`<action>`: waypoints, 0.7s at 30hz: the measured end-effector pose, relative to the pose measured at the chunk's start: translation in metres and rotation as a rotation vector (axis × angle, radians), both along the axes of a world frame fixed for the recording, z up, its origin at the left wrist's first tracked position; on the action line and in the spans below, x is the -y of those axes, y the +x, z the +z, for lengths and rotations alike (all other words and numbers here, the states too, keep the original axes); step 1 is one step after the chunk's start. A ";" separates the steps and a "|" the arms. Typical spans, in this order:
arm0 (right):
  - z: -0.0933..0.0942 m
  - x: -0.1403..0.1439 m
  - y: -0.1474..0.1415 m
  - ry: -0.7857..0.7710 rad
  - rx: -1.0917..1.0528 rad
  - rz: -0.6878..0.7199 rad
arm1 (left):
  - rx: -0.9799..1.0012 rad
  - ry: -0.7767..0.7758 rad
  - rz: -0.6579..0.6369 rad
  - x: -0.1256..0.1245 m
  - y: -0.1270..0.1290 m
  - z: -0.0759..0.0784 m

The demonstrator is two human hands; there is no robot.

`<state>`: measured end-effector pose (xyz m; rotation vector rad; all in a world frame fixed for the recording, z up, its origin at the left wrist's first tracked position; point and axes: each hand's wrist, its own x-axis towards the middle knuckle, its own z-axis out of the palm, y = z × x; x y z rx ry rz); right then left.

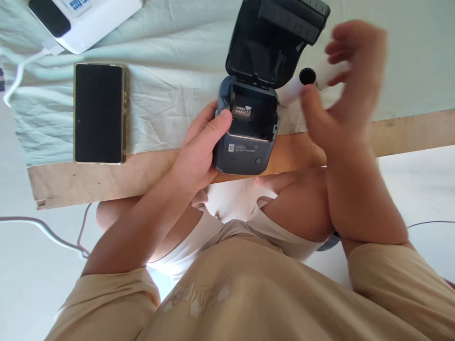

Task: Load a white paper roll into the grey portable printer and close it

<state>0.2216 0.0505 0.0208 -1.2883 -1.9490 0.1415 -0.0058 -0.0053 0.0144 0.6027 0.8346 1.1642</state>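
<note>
A dark grey portable label printer [245,154] is in my left hand [202,147], whose thumb lies over its left edge with the fingers around the side and underneath. The black lid [263,52] of the printer stands open, hinged back away from me. Inside its bay there is a small printed sticker, and no roll shows in it. To the right, my right hand [350,90] hovers, slightly blurred, with thumb and fingers apart and nothing between them. Just beyond its thumb is a white roll [289,92] with a black ribbed end, partly hidden by the printer lid.
A dark-screened phone or small tablet [99,113] in a clear case lies on the pale green cloth [170,61] at the left. A white device [95,23] with a plugged-in cable [21,71] sits at the upper left. The wooden table edge [88,182] runs above my knees.
</note>
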 end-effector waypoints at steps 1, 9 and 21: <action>-0.004 0.000 -0.004 -0.076 0.065 0.027 | -0.003 0.001 0.009 0.000 0.000 0.000; -0.014 -0.006 -0.015 -0.217 0.101 -0.018 | -0.006 0.000 0.014 0.001 0.000 -0.001; 0.012 0.009 -0.020 -0.392 -0.759 0.006 | -0.019 0.004 0.004 0.000 -0.001 0.003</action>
